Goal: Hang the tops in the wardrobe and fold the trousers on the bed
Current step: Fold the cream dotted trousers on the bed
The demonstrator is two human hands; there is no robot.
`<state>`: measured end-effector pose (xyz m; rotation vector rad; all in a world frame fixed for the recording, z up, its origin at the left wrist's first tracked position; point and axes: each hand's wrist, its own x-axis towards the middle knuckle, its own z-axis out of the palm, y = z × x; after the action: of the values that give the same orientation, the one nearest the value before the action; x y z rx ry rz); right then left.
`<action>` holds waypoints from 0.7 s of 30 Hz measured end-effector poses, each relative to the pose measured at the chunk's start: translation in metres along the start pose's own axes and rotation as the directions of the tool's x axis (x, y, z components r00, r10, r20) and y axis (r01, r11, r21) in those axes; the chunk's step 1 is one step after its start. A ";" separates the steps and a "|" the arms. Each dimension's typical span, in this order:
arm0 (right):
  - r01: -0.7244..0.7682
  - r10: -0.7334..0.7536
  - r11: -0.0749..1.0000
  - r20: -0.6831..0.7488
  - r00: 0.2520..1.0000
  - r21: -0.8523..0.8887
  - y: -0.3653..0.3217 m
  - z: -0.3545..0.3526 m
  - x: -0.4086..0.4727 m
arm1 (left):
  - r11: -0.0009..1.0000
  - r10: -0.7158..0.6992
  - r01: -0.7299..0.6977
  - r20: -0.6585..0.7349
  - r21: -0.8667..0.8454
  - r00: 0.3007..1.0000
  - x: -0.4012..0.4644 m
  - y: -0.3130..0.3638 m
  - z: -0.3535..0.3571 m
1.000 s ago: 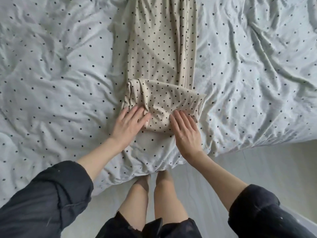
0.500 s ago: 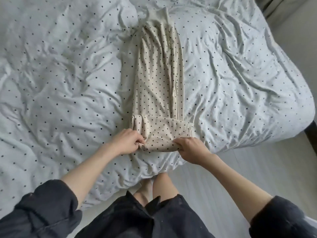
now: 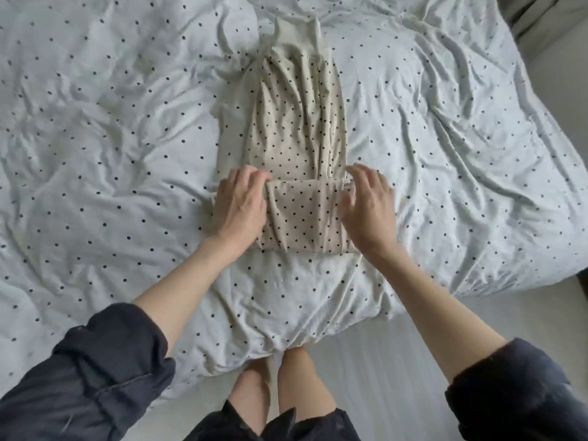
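Beige polka-dot trousers (image 3: 296, 122) lie lengthwise on the bed (image 3: 111, 138), their plain band (image 3: 297, 36) at the far end. The near end is folded over into a flat wad (image 3: 302, 218). My left hand (image 3: 238, 205) rests on the wad's left end, with its fingertips at the far edge of the fold. My right hand (image 3: 366, 205) is at the wad's right end with its fingers spread; it is blurred. No tops or wardrobe are in view.
The bed carries a rumpled white duvet with black dots. Its near edge runs just above my bare legs (image 3: 280, 383). Pale floor (image 3: 397, 361) lies to the right of them, and the bed's right corner drops off at the far right.
Both hands pinched the near edge of the fold half a second ago. The wad has since been turned over further up the trousers, and my hands now lie on its two ends.
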<state>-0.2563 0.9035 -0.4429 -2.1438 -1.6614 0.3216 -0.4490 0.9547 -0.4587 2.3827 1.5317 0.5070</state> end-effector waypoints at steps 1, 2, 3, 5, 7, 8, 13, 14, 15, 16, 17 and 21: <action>0.103 -0.102 0.994 0.032 0.994 -0.029 0.001 0.010 -0.013 | 1.000 0.024 -0.024 0.015 0.006 1.000 -0.012 0.002 0.010; 0.207 -0.200 0.976 0.097 0.975 -0.068 0.003 0.020 -0.029 | 0.998 0.052 -0.054 0.057 0.026 0.997 -0.028 0.003 0.020; 0.296 -0.270 0.949 0.198 0.942 -0.113 0.007 0.030 -0.043 | 0.996 0.072 -0.079 0.115 0.051 0.991 -0.044 0.002 0.030; 0.393 -0.288 0.900 0.419 0.861 -0.188 0.017 0.047 -0.060 | 0.991 0.057 -0.086 0.272 0.098 0.961 -0.069 -0.006 0.046; 0.419 -0.238 0.866 0.511 0.826 -0.273 0.025 0.055 -0.063 | 0.985 0.028 -0.094 0.405 0.144 0.914 -0.077 -0.016 0.055; 0.427 -0.236 0.850 0.501 0.832 -0.308 0.027 0.058 -0.058 | 0.980 0.028 -0.111 0.441 0.164 0.897 -0.076 -0.021 0.058; 0.469 -0.289 0.811 0.457 0.841 -0.350 0.030 0.063 -0.044 | 0.960 0.042 -0.163 0.458 0.228 0.888 -0.063 -0.029 0.069; 0.487 -0.285 0.796 0.487 0.826 -0.360 0.031 0.062 -0.044 | 0.956 0.057 -0.172 0.426 0.236 0.903 -0.063 -0.028 0.068; 0.497 -0.281 0.787 0.504 0.816 -0.366 0.030 0.059 -0.041 | 0.955 0.074 -0.177 0.387 0.238 0.919 -0.063 -0.028 0.067; 0.494 -0.287 0.790 0.492 0.822 -0.364 0.029 0.056 -0.038 | 0.955 0.089 -0.177 0.340 0.238 0.936 -0.064 -0.030 0.066; 0.482 -0.311 0.807 0.447 0.839 -0.342 0.028 0.054 -0.034 | 0.955 0.098 -0.173 0.296 0.239 0.950 -0.063 -0.031 0.065; 0.451 -0.369 0.866 0.334 0.868 -0.217 0.020 0.046 -0.037 | 0.985 0.053 -0.085 0.208 0.148 0.977 -0.059 -0.026 0.061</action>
<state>-0.2679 0.8717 -0.4954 -1.9186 -2.4138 0.2755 -0.4672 0.9093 -0.5329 2.5220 1.4504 0.1541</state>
